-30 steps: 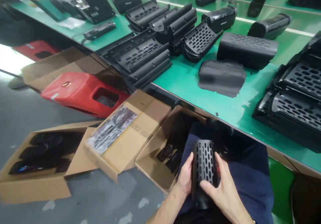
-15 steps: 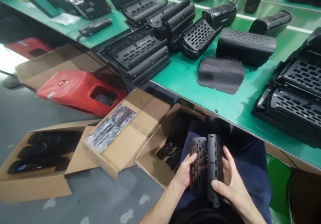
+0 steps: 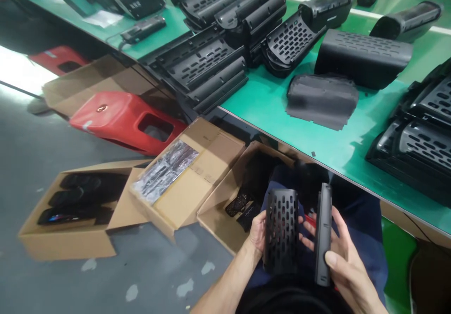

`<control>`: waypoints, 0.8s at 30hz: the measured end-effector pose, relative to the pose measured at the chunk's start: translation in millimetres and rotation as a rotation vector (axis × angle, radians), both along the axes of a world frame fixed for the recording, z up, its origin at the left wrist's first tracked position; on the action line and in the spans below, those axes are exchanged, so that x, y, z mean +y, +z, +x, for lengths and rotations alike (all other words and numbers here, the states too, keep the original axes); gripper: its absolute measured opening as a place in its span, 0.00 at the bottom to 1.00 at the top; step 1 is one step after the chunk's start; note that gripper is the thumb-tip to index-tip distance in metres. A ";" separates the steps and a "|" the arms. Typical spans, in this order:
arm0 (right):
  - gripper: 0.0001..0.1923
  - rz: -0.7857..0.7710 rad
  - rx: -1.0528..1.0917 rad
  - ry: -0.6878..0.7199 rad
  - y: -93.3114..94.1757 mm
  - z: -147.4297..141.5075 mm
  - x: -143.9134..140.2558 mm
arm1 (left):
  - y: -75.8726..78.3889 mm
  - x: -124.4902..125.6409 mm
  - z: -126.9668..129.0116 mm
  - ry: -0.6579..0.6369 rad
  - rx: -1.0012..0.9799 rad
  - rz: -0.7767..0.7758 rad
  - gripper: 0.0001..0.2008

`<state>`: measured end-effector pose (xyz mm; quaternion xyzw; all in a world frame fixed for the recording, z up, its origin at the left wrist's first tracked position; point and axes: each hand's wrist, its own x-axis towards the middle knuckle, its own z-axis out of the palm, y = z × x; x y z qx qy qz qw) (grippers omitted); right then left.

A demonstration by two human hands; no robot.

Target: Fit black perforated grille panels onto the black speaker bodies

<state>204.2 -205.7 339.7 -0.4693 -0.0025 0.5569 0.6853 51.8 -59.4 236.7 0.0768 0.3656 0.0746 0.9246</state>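
Over my lap, my left hand (image 3: pixel 259 232) holds a black perforated grille panel (image 3: pixel 281 229) upright by its left edge. My right hand (image 3: pixel 343 253) grips a second black panel (image 3: pixel 323 234), seen edge-on and a short gap to the right of the first. The two panels are apart and not touching. An open cardboard box (image 3: pixel 225 220) with more perforated black parts sits on the floor just left of my hands.
A green workbench (image 3: pixel 282 112) ahead carries stacks of black grille shells (image 3: pixel 207 70), a pile of dark fabric sheets (image 3: pixel 322 100) and a black housing (image 3: pixel 362 58). On the floor lie a red stool (image 3: pixel 123 121) and two more open boxes (image 3: pixel 75 210).
The two nested panels have been pulled apart: my right hand drew one away to the right and turned it edge-on, while my left hand kept the other.
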 end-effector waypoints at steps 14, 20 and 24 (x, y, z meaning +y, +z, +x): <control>0.59 -0.107 -0.130 0.082 -26.8 1.4 -19.4 | 17.6 -3.7 20.8 0.062 -0.067 -0.140 0.24; 0.64 -0.124 -0.482 0.328 -40.2 -5.2 -8.6 | 24.7 -21.7 33.0 0.239 0.144 0.022 0.12; 0.63 -0.240 -0.642 0.352 -54.2 -12.5 2.9 | 36.8 -32.9 39.4 0.323 0.207 0.234 0.17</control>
